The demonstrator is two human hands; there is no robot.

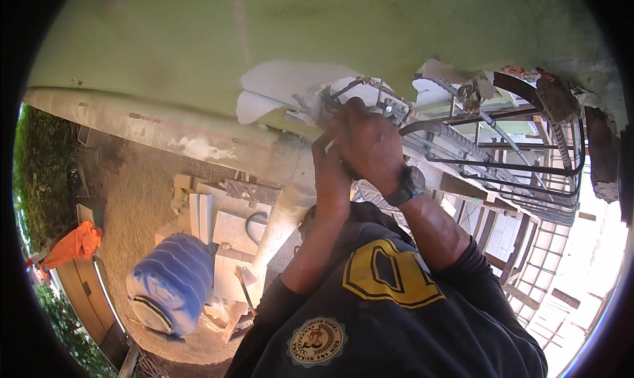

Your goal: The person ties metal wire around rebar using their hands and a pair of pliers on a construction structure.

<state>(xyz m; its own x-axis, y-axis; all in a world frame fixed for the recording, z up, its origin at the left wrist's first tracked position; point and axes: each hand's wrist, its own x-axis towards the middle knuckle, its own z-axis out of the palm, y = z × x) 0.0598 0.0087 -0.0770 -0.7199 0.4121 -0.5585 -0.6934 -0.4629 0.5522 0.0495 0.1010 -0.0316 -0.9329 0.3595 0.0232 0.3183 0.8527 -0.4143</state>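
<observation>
Both of my hands are raised together against a broken-out edge of the green wall (317, 21). My right hand (371, 145), with a dark watch (413, 182) on its wrist, is closed, its knuckles upward. Just below and left of it, pressed close, my left hand (332, 173) has curled fingers. Whatever they grip is hidden behind the fingers. Past the fingertips lies a chipped grey-white patch (284, 84) with exposed metal (389, 107) in the gap. Beside my right hand, bent reinforcing bars (456, 143) come out of the broken wall.
A rebar cage (528, 180) reaches out to the right. A pale pipe (218, 140) runs along the wall at left, and another pipe (284, 219) slopes downward. On the ground below are a blue barrel (173, 282), wood pieces (234, 232) and an orange cloth (74, 244).
</observation>
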